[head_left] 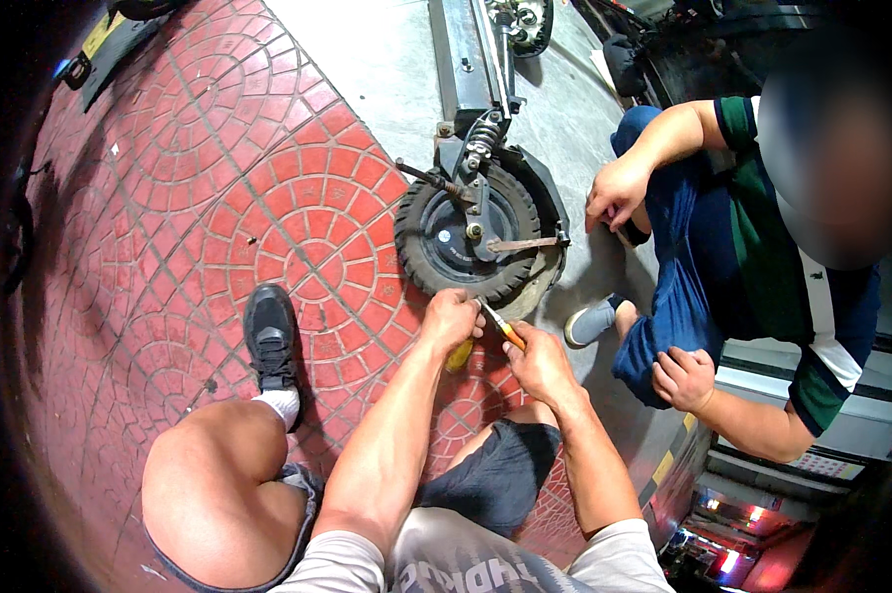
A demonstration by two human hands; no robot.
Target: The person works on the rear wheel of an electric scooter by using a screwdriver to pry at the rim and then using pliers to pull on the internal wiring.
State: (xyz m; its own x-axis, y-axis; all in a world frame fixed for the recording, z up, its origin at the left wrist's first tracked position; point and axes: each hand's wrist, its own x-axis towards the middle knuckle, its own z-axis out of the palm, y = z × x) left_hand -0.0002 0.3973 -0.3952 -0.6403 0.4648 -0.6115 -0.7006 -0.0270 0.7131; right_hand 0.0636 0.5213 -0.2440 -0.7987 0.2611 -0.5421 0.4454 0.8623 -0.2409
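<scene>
A scooter's wheel (421,257) with a black tyre and hub sits in the middle of the head view, below a spring shock (482,140). My left hand (451,321) is closed at the tyre's lower edge, beside the tool's metal tip; what its fingers grip is too small to make out. My right hand (540,366) is wrapped round the orange-yellow handle of a hand tool (507,328), its tip reaching up toward the left hand. A yellow object (459,356) shows partly under my left hand.
A person (762,287) squats at the right, one hand beside the scooter, the other on a knee. Red paving (307,178) meets grey concrete (377,49). My shoe (273,341) is left of the wheel; a dark board-like object (110,54) lies at the upper left.
</scene>
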